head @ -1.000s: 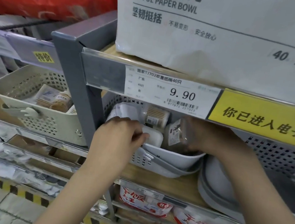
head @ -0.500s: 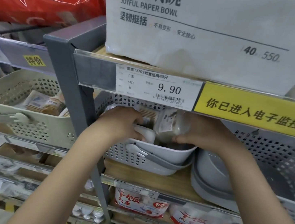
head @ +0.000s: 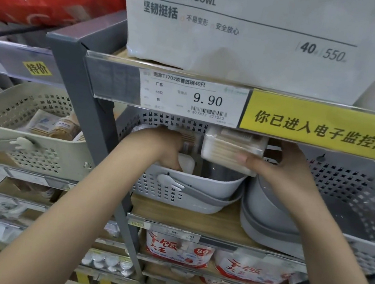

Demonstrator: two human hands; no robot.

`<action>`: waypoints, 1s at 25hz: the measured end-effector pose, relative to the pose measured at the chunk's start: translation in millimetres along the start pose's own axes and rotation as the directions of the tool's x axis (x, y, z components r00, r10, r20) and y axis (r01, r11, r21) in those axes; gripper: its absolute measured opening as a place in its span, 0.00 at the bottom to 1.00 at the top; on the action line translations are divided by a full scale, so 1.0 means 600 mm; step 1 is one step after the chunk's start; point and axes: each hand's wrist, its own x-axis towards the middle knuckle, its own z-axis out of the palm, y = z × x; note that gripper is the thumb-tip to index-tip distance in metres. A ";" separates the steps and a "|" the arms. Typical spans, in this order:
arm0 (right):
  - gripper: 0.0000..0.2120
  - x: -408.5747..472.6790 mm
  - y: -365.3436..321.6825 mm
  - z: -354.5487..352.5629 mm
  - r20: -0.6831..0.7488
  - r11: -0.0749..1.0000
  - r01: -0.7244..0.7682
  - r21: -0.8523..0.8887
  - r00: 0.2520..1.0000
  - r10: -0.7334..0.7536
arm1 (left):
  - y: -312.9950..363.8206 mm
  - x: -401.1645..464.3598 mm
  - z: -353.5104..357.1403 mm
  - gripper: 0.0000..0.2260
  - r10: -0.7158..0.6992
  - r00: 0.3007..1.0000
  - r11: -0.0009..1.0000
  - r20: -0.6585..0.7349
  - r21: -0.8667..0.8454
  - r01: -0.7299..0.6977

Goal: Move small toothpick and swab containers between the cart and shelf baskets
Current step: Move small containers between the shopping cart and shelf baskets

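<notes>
One box lifted, more left in the basket.
Our right hand pinches a clear stick box just above the grey basket; our left hand reaches inside among others, its fingers hidden, grip unclear.

We've got one head view, close in, facing forward and slightly down at the shelf, just below its price tag.
</notes>
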 end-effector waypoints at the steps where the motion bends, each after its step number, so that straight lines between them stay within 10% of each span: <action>1: 0.21 -0.003 0.000 -0.004 -0.014 1.000 -0.005 0.021 1.000 0.005 | -0.001 0.003 0.001 0.18 0.017 1.000 1.000 0.027 0.004 -0.017; 6: 0.14 -0.014 -0.001 -0.016 -0.016 0.999 -0.019 0.034 1.000 0.020 | -0.014 0.004 0.002 0.22 0.100 0.995 0.993 0.002 -0.063 -0.099; 13: 0.32 -0.016 0.014 -0.027 0.010 0.971 -0.071 0.227 0.997 0.070 | 0.002 -0.006 0.012 0.24 0.097 0.952 0.993 -0.291 -0.035 -0.113; 25: 0.23 -0.057 0.032 -0.053 0.063 0.953 -0.043 0.300 0.998 0.025 | -0.006 0.024 0.028 0.40 -0.012 0.986 0.997 -0.168 0.076 0.025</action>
